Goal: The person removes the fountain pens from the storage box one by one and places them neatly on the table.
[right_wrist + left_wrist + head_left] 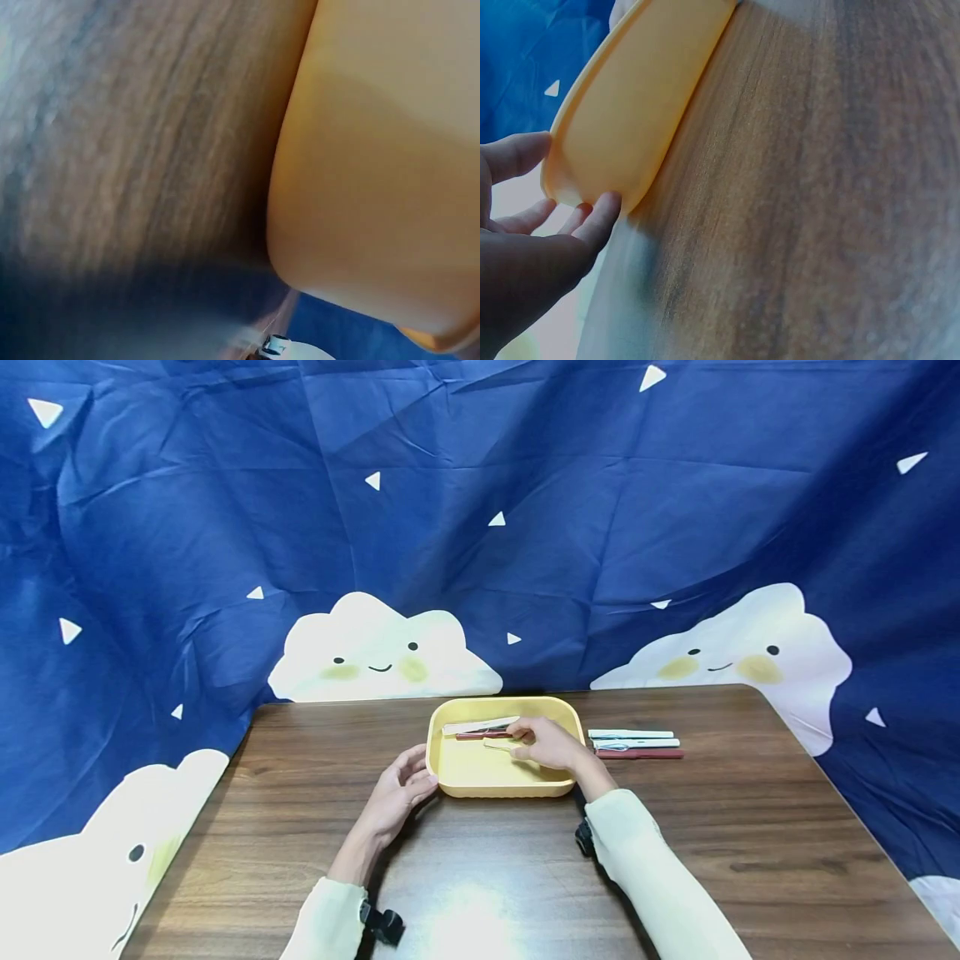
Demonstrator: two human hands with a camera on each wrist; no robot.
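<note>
A yellow tray (468, 791) sits near the far side of the table. My left hand (396, 795) rests against its left end; in the left wrist view the spread fingertips touch the outer wall and rim. My right hand (547, 745) reaches over the tray and pinches a slim, pale yellowish pen-like piece (497, 745), mostly hidden by the fingers. Inside the tray behind it lie a white pen (468, 727) and a dark red pen (472, 736). In the right wrist view the tray wall (375, 202) shows, but the hand does not.
Right of the tray several pens lie side by side: pale ones (637, 744) and a dark red one (648, 754). The brown wooden table (750, 827) extends around them. A blue cloth with white clouds (480, 435) hangs behind.
</note>
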